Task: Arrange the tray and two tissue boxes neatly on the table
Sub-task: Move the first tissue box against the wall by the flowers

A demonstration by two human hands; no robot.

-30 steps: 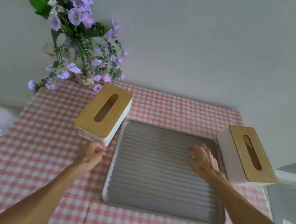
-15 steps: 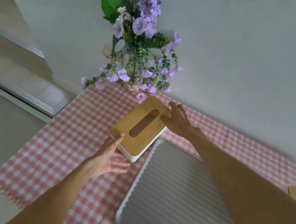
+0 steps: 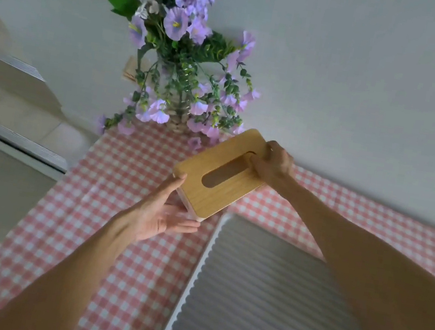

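Note:
A white tissue box with a wooden slotted lid (image 3: pixel 207 189) is held between both hands, above the pink checked tablecloth (image 3: pixel 124 207). My left hand (image 3: pixel 163 213) cups its near end from below, thumb on the lid's corner. My right hand (image 3: pixel 273 163) grips its far end, thumb at the slot. The grey ribbed tray with a white rim (image 3: pixel 260 300) lies to the right, partly under my right forearm. The second tissue box is out of view.
A vase of purple flowers (image 3: pixel 182 93) stands at the table's far left corner, just behind the held box, against the pale wall. The table's left edge drops to a tiled floor and a sill (image 3: pixel 15 141).
The view swung left. My right hand moved from the tray to the box's far end and closed on it. Both hands now hold the box, which sits closer to the camera.

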